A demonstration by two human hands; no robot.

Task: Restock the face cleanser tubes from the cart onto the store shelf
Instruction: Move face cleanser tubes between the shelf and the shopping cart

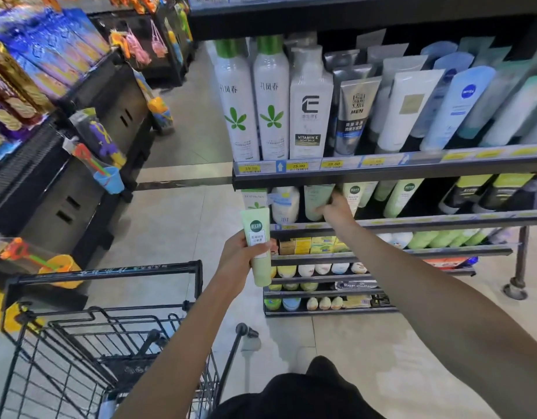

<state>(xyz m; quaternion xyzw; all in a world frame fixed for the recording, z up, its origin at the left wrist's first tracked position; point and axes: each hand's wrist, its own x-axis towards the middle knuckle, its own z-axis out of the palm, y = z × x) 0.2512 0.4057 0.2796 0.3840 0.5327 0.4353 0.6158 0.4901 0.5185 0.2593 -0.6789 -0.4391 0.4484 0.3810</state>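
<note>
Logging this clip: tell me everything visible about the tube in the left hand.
The tube is pale green, soft plastic by its look, with a round dark green logo above a white label of printed text. It stands roughly upright, flat crimped end up, in front of the shelves, off any shelf. The left hand wraps its middle; the cap end is not clear.

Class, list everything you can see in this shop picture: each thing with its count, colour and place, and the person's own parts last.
Pale green cleanser tube with round dark green label: one, held upright in the left hand.
Pale green tube on second shelf: one, under the right hand's fingers.
Tall white spray bottles with green leaf print: two, top shelf, left end.
White Vitamin E pump bottle: one, right of them.
Grey MEN tube: one, front of its row.
Black wire shopping cart: one, lower left.
Blue toy bucket: one, on the left rack.
Left hand: gripping tube.
Right hand: reaching into second shelf.
</note>
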